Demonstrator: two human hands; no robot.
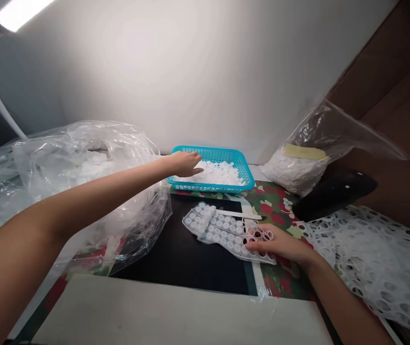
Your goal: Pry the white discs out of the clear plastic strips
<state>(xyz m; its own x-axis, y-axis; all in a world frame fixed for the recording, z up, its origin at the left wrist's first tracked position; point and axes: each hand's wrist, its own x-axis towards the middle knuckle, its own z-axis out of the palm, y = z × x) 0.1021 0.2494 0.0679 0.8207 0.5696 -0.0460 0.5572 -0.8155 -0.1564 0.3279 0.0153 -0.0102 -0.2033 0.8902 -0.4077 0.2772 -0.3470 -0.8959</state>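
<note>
The left hand is extended over the left part of a turquoise plastic basket, in which a heap of small white plastic caps is contained. Its fingers are bent down toward the heap; whether a cap is grasped cannot be determined. The right hand is laid unclenched on a translucent blister sheet, the round cells of which are mostly filled with similar caps. Empty cells are exposed near the fingers, and the far left end of the sheet is folded over. The sheet is positioned on a black mat, with a narrow white strip just beyond it. A red-and-green patterned cloth extends under the basket. A pile of perforated white sheeting and a clear bag of white pieces are located to the right; a large clear plastic bag is located to the left.
</note>
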